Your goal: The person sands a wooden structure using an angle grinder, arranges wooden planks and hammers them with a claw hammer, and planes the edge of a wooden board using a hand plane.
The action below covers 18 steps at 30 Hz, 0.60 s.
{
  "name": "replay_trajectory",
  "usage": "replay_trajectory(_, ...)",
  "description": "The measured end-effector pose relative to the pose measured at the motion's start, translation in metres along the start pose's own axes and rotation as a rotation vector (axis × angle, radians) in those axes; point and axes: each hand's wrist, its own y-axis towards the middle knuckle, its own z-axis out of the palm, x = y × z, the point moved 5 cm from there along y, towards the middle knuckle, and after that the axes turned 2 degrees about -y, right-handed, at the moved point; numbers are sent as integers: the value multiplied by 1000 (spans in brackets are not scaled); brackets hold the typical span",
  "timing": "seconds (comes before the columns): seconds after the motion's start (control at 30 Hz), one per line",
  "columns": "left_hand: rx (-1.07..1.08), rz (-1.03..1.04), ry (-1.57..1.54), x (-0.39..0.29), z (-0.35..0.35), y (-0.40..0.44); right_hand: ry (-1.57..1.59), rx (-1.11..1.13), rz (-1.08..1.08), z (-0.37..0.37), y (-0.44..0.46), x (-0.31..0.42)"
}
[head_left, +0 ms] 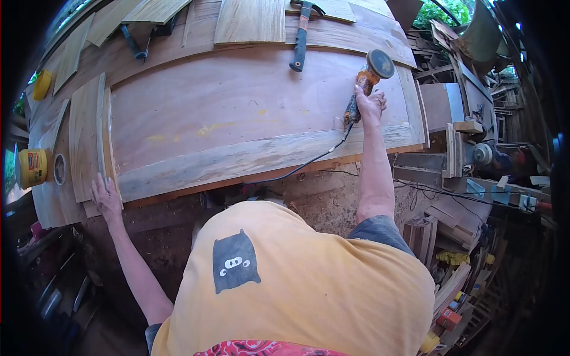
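Observation:
My right hand (371, 107) is wrapped round the body of an angle grinder (367, 80), whose round disc (380, 64) faces upward above the right end of a wooden panel (237, 101). A dark power cord (309, 164) runs from the grinder's tail over the panel's near edge. At the left, my left hand (107, 199) lies with fingers stretched out on the near end of a plank (88, 136) beside the panel. A pale wooden strip (249, 155) runs along the panel's near side.
A hammer (301, 41) lies at the panel's far side, near loose boards (249, 21). A yellow tub (32, 167) and a roll of tape (60, 168) sit at the far left. Stacked wood scraps (445, 71) and another power tool (484, 154) stand at right.

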Motion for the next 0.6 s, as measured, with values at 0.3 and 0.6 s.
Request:
replay_trajectory(0.3,-167,-92,-23,0,69,32,730,210,12,44,83,-46)
replay_trajectory(0.6,-69,202,-668,-246,-50,1,1152,786,26,23,-79,-22)
